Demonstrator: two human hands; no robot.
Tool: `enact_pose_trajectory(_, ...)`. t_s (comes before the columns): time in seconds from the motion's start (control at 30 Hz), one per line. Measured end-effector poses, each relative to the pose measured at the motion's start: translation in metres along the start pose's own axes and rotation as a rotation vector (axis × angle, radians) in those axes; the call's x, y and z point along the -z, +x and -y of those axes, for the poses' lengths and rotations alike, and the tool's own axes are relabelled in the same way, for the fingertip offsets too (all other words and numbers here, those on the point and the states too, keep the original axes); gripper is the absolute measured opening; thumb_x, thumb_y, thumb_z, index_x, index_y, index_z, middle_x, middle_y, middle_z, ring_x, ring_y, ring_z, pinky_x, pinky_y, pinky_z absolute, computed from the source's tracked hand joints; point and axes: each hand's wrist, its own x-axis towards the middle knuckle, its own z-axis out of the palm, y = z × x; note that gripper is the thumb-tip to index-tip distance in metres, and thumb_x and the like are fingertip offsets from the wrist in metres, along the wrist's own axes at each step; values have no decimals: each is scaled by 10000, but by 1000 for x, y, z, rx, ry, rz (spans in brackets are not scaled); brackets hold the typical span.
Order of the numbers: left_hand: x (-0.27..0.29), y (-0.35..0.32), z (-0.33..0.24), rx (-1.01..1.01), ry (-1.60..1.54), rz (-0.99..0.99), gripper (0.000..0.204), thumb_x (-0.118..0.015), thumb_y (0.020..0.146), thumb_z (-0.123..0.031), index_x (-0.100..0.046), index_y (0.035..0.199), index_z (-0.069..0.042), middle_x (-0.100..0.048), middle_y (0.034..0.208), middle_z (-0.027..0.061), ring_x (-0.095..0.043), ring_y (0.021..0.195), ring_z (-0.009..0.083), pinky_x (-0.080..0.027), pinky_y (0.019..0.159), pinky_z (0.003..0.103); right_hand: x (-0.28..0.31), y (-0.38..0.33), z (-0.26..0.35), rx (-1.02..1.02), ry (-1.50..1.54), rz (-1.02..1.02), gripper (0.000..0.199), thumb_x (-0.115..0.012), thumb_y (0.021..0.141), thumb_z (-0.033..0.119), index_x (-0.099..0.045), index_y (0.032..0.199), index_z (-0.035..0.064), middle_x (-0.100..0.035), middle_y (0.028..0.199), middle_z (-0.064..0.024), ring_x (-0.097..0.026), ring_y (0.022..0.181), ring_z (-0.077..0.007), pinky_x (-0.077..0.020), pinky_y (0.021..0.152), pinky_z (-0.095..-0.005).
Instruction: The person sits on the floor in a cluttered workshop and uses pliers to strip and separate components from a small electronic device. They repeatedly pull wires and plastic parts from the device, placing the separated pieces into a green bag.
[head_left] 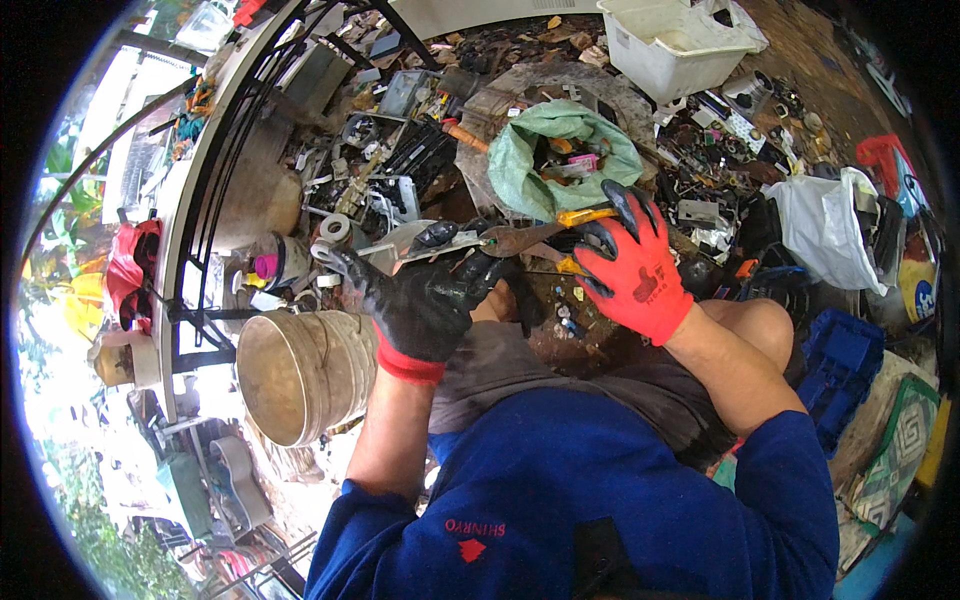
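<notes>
Red-backed, black-fingered gloves cover both hands at the frame's centre. The right hand [635, 265] curls its fingers round the yellow handles of a pair of pliers [535, 235], forearm rising from the lower right across a bent knee. The left hand [420, 295], palm down, grips a flat pale metal piece [440, 243] that meets the plier tips. Just above lies a green sack [520, 160]; a tan bucket [300, 370] lies tipped at left.

Two gloved hands, one black [425, 300] and one red [635, 270], share one pair of pliers [530, 237]. Beyond the fingers sit one green sack [520, 160] and one white tub [670, 50]; left of them, one metal bucket [300, 375].
</notes>
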Motion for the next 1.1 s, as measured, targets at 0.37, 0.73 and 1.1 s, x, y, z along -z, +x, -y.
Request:
enact_pose_trajectory(0.37,-4,2,-10,101,3,-113,993,-291,809,-829,-572,1198,39,-578,1223,262,-540,1136,447,-360,1048,586,-2,4,-4,67,78,55,376,-762,652,241,-650,994,132,-562,1044,-119,-494,1057,-392,-432,896,-512)
enact_pose_trajectory(0.73,14,16,2,-234,-30,-220,409,-539,943,-463,-630,1055,-80,-660,1079,144,-607,1064,340,-463,974,488,-12,-2,10,-72,590,158,348,-779,723,155,-645,1021,36,-650,857,-76,-623,774,-256,-510,709,-336)
enact_pose_trajectory(1.1,2,22,0,-249,-61,-103,287,-532,962,-383,-602,1087,-134,-657,953,77,-635,907,270,-481,928,529,-6,-6,16,-728,1911,617,276,-649,879,115,-619,1134,12,-664,919,-24,-618,772,-93,-502,682,-242)
